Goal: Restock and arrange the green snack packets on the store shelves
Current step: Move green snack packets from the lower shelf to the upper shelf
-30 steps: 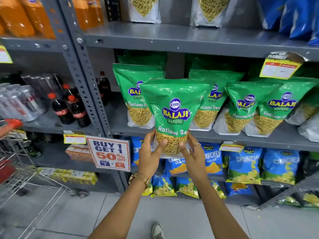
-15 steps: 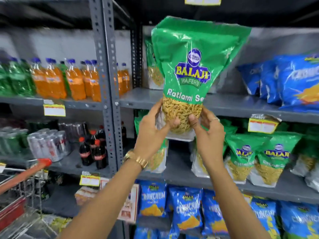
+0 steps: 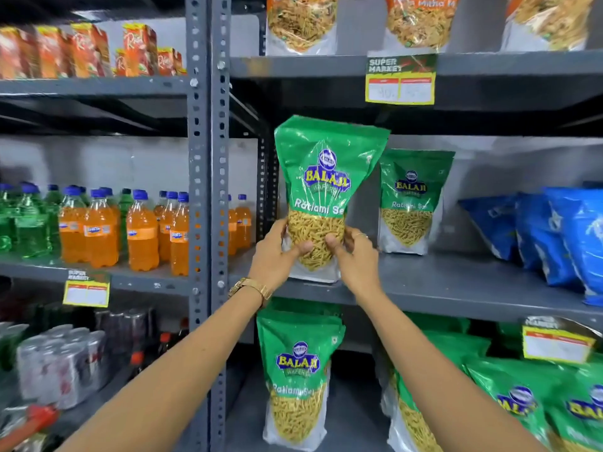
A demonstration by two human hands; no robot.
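I hold one green snack packet (image 3: pixel 326 177) upright, its bottom at the front edge of the middle grey shelf (image 3: pixel 456 288). My left hand (image 3: pixel 277 256) grips its lower left side, and my right hand (image 3: pixel 354 256) grips its lower right. Another green packet (image 3: pixel 412 200) stands farther back on the same shelf, just to the right. On the shelf below, a green packet (image 3: pixel 298 376) stands under my hands, with several more green packets (image 3: pixel 522 396) to its right.
Blue snack bags (image 3: pixel 554 230) fill the right end of the middle shelf. A grey perforated upright (image 3: pixel 208 203) divides the bays; orange and green drink bottles (image 3: pixel 140 230) stand left of it. A yellow price tag (image 3: pixel 400 81) hangs from the upper shelf.
Both hands carried the green packet up from the lower shelf row to the shelf above and set its base at that shelf's front edge. My view tilted upward with it.
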